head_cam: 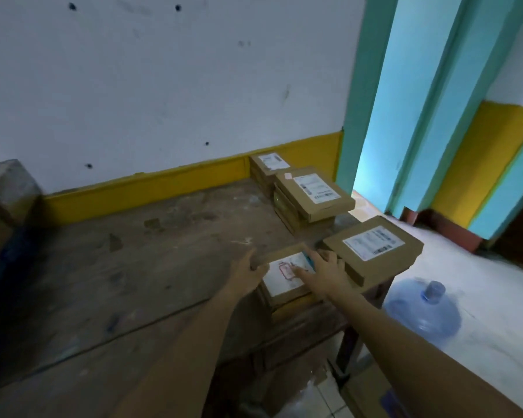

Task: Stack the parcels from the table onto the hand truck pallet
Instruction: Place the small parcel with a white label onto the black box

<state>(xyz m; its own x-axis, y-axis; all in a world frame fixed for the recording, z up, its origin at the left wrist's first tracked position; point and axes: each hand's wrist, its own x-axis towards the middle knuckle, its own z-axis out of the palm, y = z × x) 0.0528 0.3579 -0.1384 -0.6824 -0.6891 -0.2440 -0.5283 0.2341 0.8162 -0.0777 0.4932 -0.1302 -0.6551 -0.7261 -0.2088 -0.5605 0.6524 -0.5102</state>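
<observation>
The left hand [251, 270] has its fingers curled over the left edge of the top parcel [286, 274], thumb side toward the person, so it grasps that edge. The right hand [326, 271] lies with spread fingers on the right part of the same parcel, partly on its white label; whether the fingertips hook over the far right edge I cannot tell, because the picture is blurred there.

This parcel is a flat brown cardboard box with a white label that carries a red mark. It rests on top of a short stack of similar boxes near the front right corner of the worn wooden table [133, 267]. I judge it stiff, rather light and not slippery, because the cardboard is matte. The corners may crush if it is squeezed hard. The best hold seems to be the two opposite side edges, one hand on each, with the box kept level.

The label faces up. Its long axis seems to run from the person toward the wall, turned a little to the right.

Just beside it on the right lies a wider labelled parcel [373, 247], which overhangs the table edge. Further back stand two more parcel stacks [313, 196]. A blue water jug [423, 312] lies on the floor. The hand truck pallet is not in view.
</observation>
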